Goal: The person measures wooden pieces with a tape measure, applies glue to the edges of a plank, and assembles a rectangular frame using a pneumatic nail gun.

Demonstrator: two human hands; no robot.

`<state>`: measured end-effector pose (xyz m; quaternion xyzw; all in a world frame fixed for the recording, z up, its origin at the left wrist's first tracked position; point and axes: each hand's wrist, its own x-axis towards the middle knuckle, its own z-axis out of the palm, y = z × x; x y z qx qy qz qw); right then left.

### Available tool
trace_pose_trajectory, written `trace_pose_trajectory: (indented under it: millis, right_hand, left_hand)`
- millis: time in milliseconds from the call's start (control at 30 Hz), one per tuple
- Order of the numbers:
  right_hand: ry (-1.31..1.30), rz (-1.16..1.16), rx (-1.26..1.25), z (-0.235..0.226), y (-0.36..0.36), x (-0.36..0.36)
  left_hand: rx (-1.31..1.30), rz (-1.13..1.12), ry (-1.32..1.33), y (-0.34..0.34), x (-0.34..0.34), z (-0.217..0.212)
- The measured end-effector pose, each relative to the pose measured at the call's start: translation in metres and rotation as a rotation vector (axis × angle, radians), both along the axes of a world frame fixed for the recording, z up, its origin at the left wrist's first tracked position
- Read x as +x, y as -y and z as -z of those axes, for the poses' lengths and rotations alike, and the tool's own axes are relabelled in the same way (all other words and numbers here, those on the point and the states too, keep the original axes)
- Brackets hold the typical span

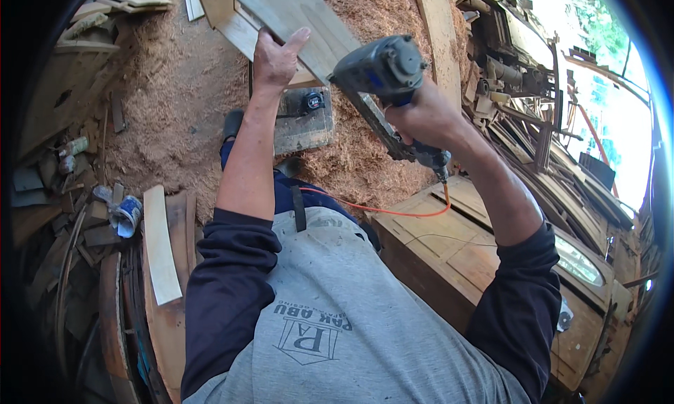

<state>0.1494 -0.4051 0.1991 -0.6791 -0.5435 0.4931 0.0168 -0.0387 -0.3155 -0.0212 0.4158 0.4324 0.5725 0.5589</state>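
Observation:
My right hand (428, 120) is wrapped round the handle of a pneumatic nail gun (382, 67), its grey head tilted toward a wooden board. An orange air hose (400, 212) runs from the base of its handle back toward my waist. The gun's nose is at or close to the near end of the board (298, 18); whether they touch I cannot tell. My left hand (277, 60) grips the board's edge, thumb on top and fingers partly hidden beneath. The board belongs to, or lies on, a wooden frame (242, 32) at the upper left of it.
A black tape measure (313, 101) lies on a small wooden block or stool (302, 134) below the frame. Wood shavings (175, 116) cover the floor. To the right stands a panelled wooden piece (435, 225), with stacked timber (547, 165) beyond. Offcuts and a paint can (128, 216) lie at left.

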Motion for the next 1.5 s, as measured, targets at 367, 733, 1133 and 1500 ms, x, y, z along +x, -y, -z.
trace_pose_trajectory:
  millis: [367, 733, 1133, 1500]
  right_hand:
    - [-0.028, 0.193, 0.316, 0.024, 0.082, 0.026]
    - [0.238, 0.314, 0.168, 0.324, 0.199, -0.026]
    - [0.424, 0.775, 0.399, 0.456, 0.16, -0.137]
    - [0.409, 0.822, 0.445, 0.467, 0.157, -0.133]
  left_hand:
    - [-0.068, 0.075, -0.07, -0.008, 0.002, -0.009]
    - [0.197, -0.189, -1.34, 0.005, -0.004, -0.051]
    - [1.186, 1.092, -1.485, -0.095, -0.008, -0.1]
    - [1.27, 1.345, -1.528, -0.107, 0.012, -0.103]
